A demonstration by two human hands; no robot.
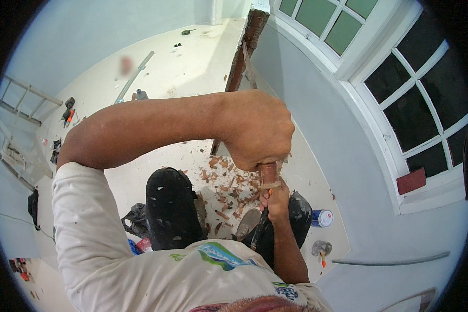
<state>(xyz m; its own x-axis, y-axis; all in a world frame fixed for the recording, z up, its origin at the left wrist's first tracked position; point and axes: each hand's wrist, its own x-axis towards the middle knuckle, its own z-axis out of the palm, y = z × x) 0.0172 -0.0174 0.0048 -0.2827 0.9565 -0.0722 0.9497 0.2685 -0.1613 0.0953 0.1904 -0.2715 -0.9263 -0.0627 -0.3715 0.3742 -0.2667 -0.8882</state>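
My left arm bends across the view, and its hand (260,130) is closed in a fist around the upper end of a brown, rounded, wooden-looking handle (268,172). A paler band rings the handle near its lower end. Just below, my right hand (279,202) is closed, with a bit of orange (270,192) showing at its fingers; the rest of what it holds is hidden. Brown wood shavings (223,195) lie scattered on the floor beneath both hands, between my knees. A long, rough brown wooden edge (239,67) runs behind my left forearm.
By my right knee lies a blue-and-white can (322,218), near an orange-handled tool (323,250). A grey strip (390,261) bends along the right side. A dark red block (411,181) rests at the window (416,93). Leftward are a black bag (135,217) and a metal bar (135,77).
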